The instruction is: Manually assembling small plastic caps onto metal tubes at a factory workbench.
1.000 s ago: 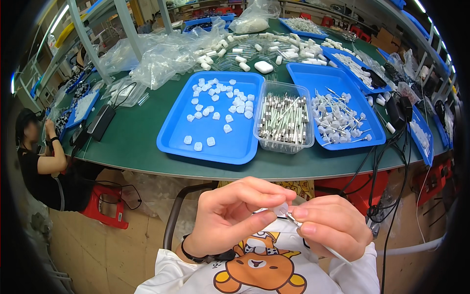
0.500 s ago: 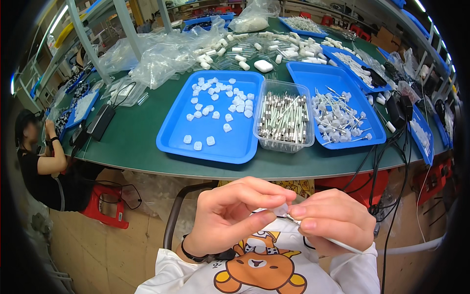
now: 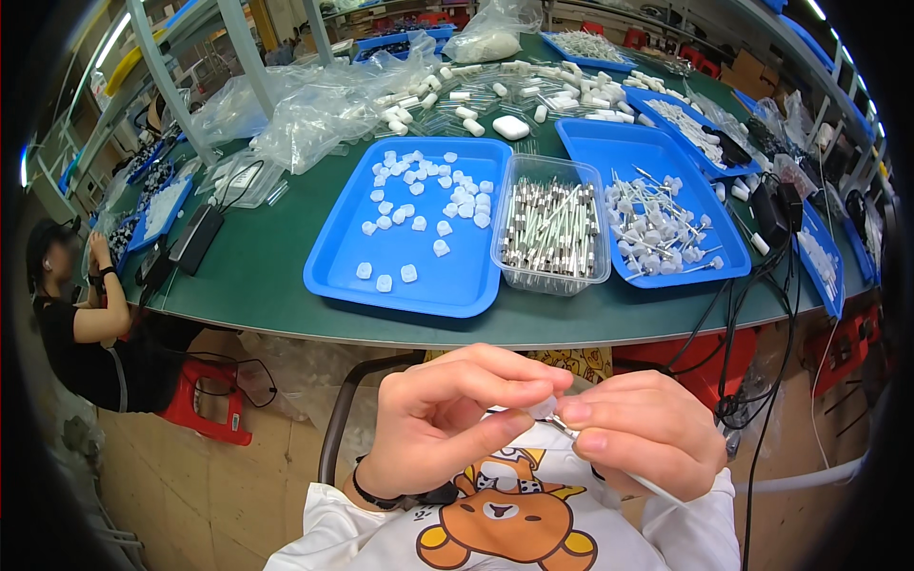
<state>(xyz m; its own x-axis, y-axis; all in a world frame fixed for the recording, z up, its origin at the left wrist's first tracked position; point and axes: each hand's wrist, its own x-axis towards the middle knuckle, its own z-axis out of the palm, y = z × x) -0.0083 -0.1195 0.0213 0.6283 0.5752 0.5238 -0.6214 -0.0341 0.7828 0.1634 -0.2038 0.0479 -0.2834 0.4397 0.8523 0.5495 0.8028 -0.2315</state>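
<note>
Close in front of my chest, my left hand (image 3: pixel 447 409) pinches a small frosted white cap (image 3: pixel 543 407) between thumb and fingertips. My right hand (image 3: pixel 657 423) grips a thin white stick (image 3: pixel 662 491) with a metal collar (image 3: pixel 562 426) near its upper end. Collar and cap meet where the fingertips come together; fingers partly cover the joint. On the table ahead, a blue tray (image 3: pixel 328 252) holds loose frosted caps. Beside it stands a transparent plastic tub (image 3: pixel 547 284) packed with metal-collared sticks. A second blue tray (image 3: pixel 595 143) contains sticks with caps on them.
The green table's front edge (image 3: pixel 381 339) lies just beyond my hands. Black cables (image 3: pixel 733 371) hang off its right side. White cylinders, thin tubes and plastic bags (image 3: pixel 324 109) cover the back. At far left a person (image 3: pixel 86 314) sits on a red stool (image 3: pixel 205 400).
Both hands have shifted very slightly left, still holding the cap and the stick. The stick's lower end now points a little more downward.
</note>
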